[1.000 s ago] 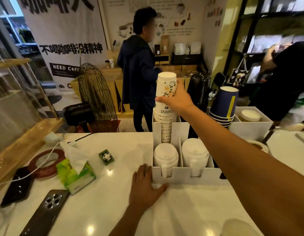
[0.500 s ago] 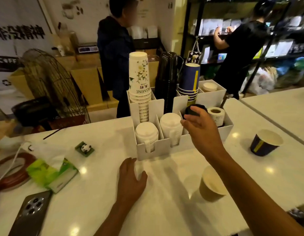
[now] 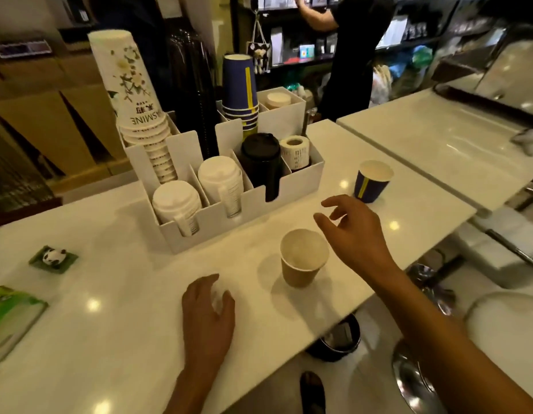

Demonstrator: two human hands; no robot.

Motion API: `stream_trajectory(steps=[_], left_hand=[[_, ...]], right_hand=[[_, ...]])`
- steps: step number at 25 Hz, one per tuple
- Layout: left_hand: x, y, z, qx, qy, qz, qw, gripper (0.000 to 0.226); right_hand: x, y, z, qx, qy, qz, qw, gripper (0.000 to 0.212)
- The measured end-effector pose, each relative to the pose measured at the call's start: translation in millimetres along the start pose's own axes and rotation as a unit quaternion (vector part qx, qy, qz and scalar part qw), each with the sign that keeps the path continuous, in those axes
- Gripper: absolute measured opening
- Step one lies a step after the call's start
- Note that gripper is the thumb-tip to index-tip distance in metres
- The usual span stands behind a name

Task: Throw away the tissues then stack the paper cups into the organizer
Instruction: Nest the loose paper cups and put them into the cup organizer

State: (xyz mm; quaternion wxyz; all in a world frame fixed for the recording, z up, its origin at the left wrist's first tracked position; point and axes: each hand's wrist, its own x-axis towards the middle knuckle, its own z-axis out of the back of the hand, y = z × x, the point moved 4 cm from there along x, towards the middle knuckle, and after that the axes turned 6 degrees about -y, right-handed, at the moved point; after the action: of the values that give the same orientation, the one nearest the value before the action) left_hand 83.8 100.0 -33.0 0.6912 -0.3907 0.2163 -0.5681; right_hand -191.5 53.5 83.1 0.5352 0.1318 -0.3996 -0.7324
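A brown paper cup [image 3: 302, 258] stands upright on the white counter [image 3: 125, 324]. My right hand [image 3: 353, 234] hovers just to its right, fingers spread and holding nothing. A blue paper cup [image 3: 371, 182] with a yellow stripe stands farther right. The white organizer [image 3: 301, 183] holds a tall stack of white flowered cups [image 3: 134, 97], a stack of blue cups [image 3: 241, 91], white lids and black lids. My left hand [image 3: 207, 318] rests flat on the counter, near the front.
A green tissue pack [image 3: 11, 315] lies at the left edge, with a small panda figure [image 3: 53, 256] beyond it. A black bin [image 3: 337, 339] sits on the floor below the counter's front edge. A person stands at the shelves behind the counter.
My right hand has left the flowered cup stack, come down past the organizer and now hovers beside the brown cup. My view has swung right and down. My left hand stays on the counter.
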Motion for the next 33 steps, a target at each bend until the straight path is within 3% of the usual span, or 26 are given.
stream_trajectory(steps=[3,6,8,10,12,15,20,23,26,29,31,33], left_hand=[[-37,-32,-30,-0.068,0.04,0.086,0.993,0.02],[-46,-51,-58,-0.133,0.101,0.202,0.965,0.023],[-44,-67,-72,-0.185,0.143,0.33,0.915,0.041],[-44,-81,-86,-0.247,0.2,0.439,0.84,0.061],[-46,-93,-102,-0.312,0.235,0.489,0.78,0.077],[-49,-107,-122,-0.382,0.217,0.496,0.749,0.087],[-45,-118,-130,-0.412,0.123,0.469,0.771,0.081],[-36,-121,-129,-0.471,0.067,0.431,0.767,0.077],[-27,-119,-119,-0.429,0.026,0.389,0.815,0.068],[-19,-121,-112,-0.348,0.009,0.34,0.874,0.076],[-14,-125,-113,-0.32,0.012,0.292,0.901,0.067],[-12,-135,-118,-0.326,0.016,0.256,0.91,0.049]], right_hand=[[9,-23,-13,-0.084,0.086,-0.01,0.993,0.047],[11,-44,-23,-0.077,0.165,-0.012,0.983,0.048],[8,-56,-26,-0.033,0.197,-0.009,0.98,0.037],[4,-66,-27,0.032,0.213,-0.002,0.976,0.025],[6,-78,-25,0.101,0.213,0.005,0.972,0.019],[6,-97,-22,0.176,0.212,-0.006,0.961,0.02],[-2,-119,-19,0.309,0.227,-0.128,0.915,0.032],[2,-126,-22,0.324,0.244,-0.146,0.902,0.033],[3,-127,-24,0.314,0.275,-0.145,0.897,0.032],[10,-128,-25,0.374,0.3,-0.211,0.852,0.024],[11,-126,-25,0.381,0.324,-0.213,0.84,0.045],[12,-124,-24,0.365,0.314,-0.175,0.859,0.049]])
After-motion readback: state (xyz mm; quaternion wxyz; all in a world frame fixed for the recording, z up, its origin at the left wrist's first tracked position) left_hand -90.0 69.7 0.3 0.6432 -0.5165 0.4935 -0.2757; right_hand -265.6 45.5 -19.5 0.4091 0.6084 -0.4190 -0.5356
